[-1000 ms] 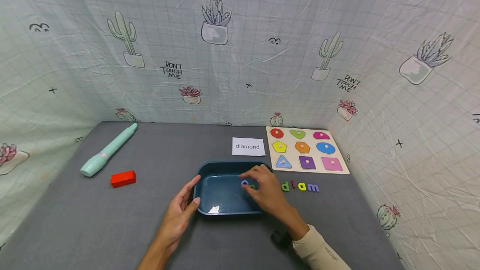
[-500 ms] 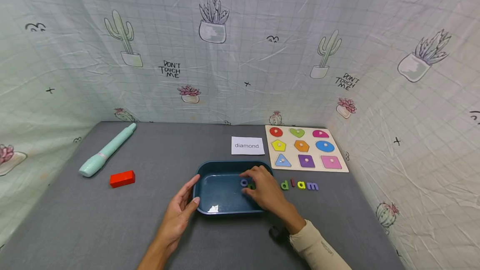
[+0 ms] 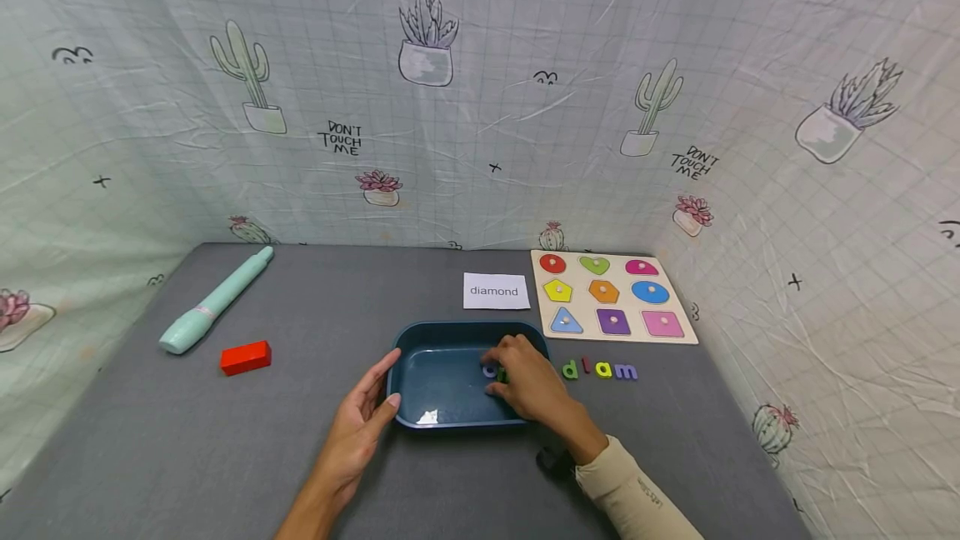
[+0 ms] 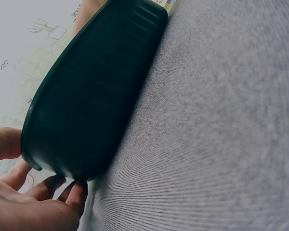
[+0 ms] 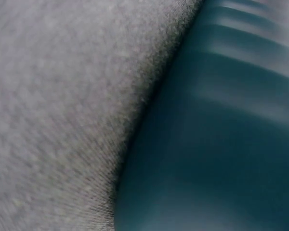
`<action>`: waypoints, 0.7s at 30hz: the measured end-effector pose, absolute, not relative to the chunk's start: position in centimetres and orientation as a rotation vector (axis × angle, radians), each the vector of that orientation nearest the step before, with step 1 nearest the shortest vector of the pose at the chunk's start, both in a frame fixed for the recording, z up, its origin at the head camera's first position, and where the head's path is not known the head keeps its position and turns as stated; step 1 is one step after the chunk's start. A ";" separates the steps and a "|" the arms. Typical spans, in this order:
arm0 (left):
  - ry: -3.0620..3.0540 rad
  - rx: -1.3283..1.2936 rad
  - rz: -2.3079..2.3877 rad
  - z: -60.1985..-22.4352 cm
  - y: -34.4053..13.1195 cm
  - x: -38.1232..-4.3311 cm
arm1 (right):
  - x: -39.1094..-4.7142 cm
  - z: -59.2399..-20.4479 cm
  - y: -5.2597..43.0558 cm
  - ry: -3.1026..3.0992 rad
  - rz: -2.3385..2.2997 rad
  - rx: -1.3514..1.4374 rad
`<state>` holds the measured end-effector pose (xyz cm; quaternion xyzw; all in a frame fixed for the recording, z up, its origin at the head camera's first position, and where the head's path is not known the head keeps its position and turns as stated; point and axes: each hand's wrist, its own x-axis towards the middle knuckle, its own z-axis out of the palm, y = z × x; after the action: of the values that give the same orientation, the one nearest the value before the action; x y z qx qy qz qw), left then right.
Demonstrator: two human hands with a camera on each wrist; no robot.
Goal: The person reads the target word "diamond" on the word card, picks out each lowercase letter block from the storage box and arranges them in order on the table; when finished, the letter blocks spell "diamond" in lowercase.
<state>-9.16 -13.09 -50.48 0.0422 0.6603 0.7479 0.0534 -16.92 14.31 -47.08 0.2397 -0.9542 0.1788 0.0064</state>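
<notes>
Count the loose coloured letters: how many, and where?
6. On the table, right of the tray: green d, red letter, yellow a, purple m. In the tray, by the right hand: a purple o and a green letter, both partly covered. More may be hidden.

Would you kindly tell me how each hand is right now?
Left hand: holding the tray.
Right hand: open over the tray, no grip visible.
</notes>
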 end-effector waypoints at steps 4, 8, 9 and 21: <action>2.005 0.127 2.273 -50.5 -13.1 -9.2 | -16.9 -47.1 14.3 -2.993 0.550 0.745; 2.003 0.128 2.275 -50.5 -13.1 -9.1 | -16.9 -47.0 14.3 -3.000 0.550 0.750; 2.004 0.128 2.275 -50.5 -13.1 -9.1 | -16.9 -47.0 14.4 -3.001 0.545 0.754; 2.008 0.115 2.266 -50.4 -13.2 -9.1 | -16.7 -46.9 14.3 -2.995 0.600 0.741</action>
<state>-9.14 -13.15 -50.41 0.0380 0.6617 0.7467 0.0560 -16.71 14.33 -46.87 0.2356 -0.9529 0.1910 -0.0010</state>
